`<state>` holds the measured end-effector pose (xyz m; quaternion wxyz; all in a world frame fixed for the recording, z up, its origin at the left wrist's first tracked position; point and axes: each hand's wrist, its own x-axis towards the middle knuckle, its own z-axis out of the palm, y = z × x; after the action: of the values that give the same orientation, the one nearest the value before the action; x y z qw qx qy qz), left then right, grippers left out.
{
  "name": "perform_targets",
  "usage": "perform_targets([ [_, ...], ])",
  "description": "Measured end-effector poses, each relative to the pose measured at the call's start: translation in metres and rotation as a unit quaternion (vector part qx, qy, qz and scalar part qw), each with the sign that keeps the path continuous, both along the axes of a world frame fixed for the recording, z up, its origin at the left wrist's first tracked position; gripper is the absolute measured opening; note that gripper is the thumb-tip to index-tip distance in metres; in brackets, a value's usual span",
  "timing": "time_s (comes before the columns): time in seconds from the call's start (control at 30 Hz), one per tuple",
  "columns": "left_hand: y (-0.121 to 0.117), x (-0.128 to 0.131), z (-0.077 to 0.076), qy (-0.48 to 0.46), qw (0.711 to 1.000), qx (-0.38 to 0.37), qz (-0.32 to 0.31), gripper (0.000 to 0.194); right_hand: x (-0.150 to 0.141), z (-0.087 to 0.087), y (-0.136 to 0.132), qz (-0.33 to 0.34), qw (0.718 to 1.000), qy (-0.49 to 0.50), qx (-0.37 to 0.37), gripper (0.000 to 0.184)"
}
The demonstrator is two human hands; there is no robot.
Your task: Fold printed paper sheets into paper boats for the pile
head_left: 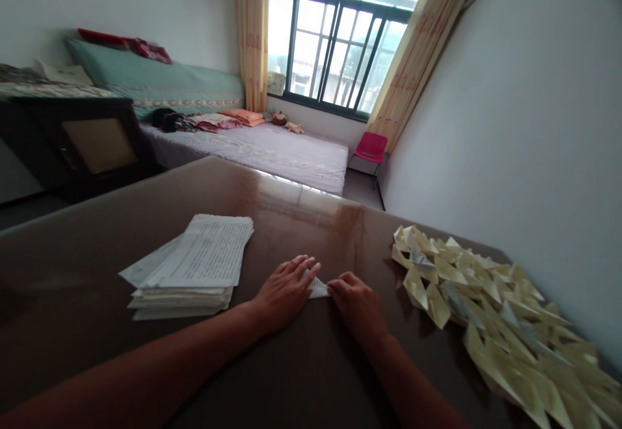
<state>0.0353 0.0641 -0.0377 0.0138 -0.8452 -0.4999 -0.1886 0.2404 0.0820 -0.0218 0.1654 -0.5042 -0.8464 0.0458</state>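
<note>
A small folded piece of printed paper (318,288) lies on the brown table between my hands. Fingers stretched out, my left hand (286,293) rests flat over the paper's left part and hides it. My right hand (357,302) has its fingers pinched together on the paper's right corner. To the left sits a stack of printed sheets (199,254), its upper sheets slightly fanned. Over on the right is a large pile of folded paper pieces (486,299), mostly cream, a few with grey print.
The glossy brown table (291,228) reaches to a bed (272,147) beyond its far edge. A pink chair (370,147) stands below the window (335,40). At the left is a dark cabinet (97,140); a white wall (534,124) runs along the right.
</note>
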Motion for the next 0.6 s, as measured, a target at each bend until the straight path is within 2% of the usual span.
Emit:
perform_targets([
  [0.1, 0.005, 0.000, -0.002, -0.003, 0.999, -0.028, -0.028, 0.047, 0.001, -0.001, 0.000, 0.016, 0.999, 0.035, -0.036, 0.025],
  [0.2, 0.008, -0.001, 0.005, -0.013, 0.998, -0.039, -0.048, 0.045, 0.002, -0.003, 0.001, 0.015, 0.995, 0.072, -0.063, 0.025],
  [0.4, 0.008, 0.000, 0.021, -0.021, 0.996, -0.062, -0.065, 0.038, 0.002, -0.004, 0.000, 0.015, 0.993, 0.099, -0.068, 0.024],
  [0.6, 0.006, -0.001, 0.029, 0.004, 0.996, -0.066, -0.056, 0.039, 0.001, -0.003, -0.001, 0.019, 0.993, 0.099, -0.067, 0.023],
])
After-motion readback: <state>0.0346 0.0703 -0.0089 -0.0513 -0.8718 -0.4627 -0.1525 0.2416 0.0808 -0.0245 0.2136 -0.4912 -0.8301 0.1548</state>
